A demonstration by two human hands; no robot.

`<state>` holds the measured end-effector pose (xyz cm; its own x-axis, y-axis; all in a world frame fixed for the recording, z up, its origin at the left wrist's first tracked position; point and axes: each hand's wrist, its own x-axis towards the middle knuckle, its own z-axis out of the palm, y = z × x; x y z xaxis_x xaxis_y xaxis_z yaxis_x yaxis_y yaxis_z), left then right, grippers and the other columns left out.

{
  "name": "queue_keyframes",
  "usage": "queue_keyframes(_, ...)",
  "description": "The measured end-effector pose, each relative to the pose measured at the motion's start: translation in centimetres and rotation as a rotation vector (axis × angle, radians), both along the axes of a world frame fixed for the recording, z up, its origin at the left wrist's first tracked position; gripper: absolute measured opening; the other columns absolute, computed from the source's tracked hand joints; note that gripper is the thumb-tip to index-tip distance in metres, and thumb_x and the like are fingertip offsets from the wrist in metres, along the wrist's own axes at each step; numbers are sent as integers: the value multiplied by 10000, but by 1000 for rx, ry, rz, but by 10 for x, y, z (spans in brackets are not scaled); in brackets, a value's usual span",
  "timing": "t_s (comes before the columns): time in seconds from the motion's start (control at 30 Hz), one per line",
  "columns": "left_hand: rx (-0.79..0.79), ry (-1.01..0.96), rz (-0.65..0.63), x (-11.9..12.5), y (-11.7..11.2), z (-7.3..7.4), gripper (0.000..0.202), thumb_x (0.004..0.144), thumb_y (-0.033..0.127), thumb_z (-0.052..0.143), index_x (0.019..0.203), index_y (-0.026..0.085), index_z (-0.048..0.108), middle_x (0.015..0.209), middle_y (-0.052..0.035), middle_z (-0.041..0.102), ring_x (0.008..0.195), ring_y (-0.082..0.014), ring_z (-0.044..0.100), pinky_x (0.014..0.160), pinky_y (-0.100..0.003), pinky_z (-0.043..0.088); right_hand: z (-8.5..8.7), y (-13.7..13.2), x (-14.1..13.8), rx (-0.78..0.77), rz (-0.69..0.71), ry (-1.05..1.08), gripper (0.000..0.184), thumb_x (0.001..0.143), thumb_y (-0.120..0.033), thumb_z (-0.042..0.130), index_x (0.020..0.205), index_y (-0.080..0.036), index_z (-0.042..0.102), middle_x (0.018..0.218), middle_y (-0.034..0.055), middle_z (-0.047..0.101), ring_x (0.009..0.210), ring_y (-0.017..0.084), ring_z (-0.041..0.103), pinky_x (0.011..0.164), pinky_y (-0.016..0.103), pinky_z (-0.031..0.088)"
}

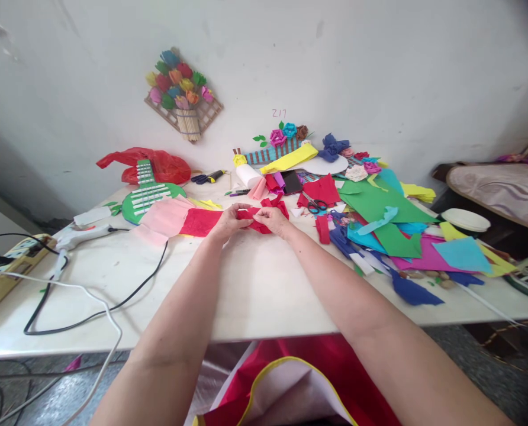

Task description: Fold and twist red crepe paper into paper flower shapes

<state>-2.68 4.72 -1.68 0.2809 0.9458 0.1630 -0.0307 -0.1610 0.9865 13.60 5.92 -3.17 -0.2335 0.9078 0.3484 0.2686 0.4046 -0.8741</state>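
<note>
Both my hands meet near the middle of the white table, fingers pinched on a piece of red crepe paper (248, 215). My left hand (231, 223) grips its left side, and my right hand (273, 221) pinches the right side. Just left of my left hand lies a flat red crepe sheet (200, 222), with pale pink crepe paper (164, 218) beside it. Beyond my right hand are crumpled red strips (276, 203) and scissors (316, 205) on red paper. Exactly how the paper is folded between the fingertips is too small to tell.
A hot glue gun (84, 236) with a black cord lies left, near a power strip (19, 260). Coloured paper scraps (383, 207) are heaped on the right. Behind stand a green guitar-shaped craft (151, 192), pliers (213, 176) and a red plastic bag (166, 167).
</note>
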Motion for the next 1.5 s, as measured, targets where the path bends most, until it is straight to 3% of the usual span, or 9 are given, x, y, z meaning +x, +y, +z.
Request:
queue_keyframes(0.23,9,-64,-2,-2,3,-2,577,536,188,763,1049,140,502,761,-18,650,611,-115,607,581,-259,501,1,-2,-1,-12,-11,47,200,673,-345,569,637,-149,563,626,-12,541,619,113,491,605,249,385)
queue_keyframes(0.4,-12,-30,-61,0,0,-1,582,525,173,762,1045,137,504,705,0,636,592,-116,604,583,-254,488,1,-1,-2,-30,14,63,170,659,-315,585,631,-153,540,616,-14,549,594,110,498,586,245,393)
queue_keyframes(0.7,-6,-108,-40,-1,1,0,562,520,181,763,1012,135,495,653,21,630,580,-116,603,624,-267,482,3,-5,-3,-150,15,128,170,690,-330,567,665,-171,511,464,-48,485,415,99,449,434,226,370)
queue_keyframes(0.83,-34,-95,-105,0,-1,0,575,525,186,765,1026,140,487,719,-9,655,630,-137,623,647,-282,482,3,-5,-2,-113,15,126,214,685,-366,582,648,-171,502,453,-58,471,408,81,430,427,208,356)
queue_keyframes(1.33,-25,-47,-128,-2,-2,1,577,529,215,773,1039,134,517,660,10,626,599,-125,601,617,-256,457,9,-9,-1,-192,31,210,217,702,-355,571,617,-173,492,430,-54,468,391,78,425,407,204,324)
queue_keyframes(1.5,-54,-46,-158,-2,-4,2,581,544,198,769,1054,139,498,685,-4,641,642,-144,620,639,-267,459,7,-9,-2,-149,19,180,234,690,-339,583,569,-167,482,426,-53,463,400,75,417,425,207,321)
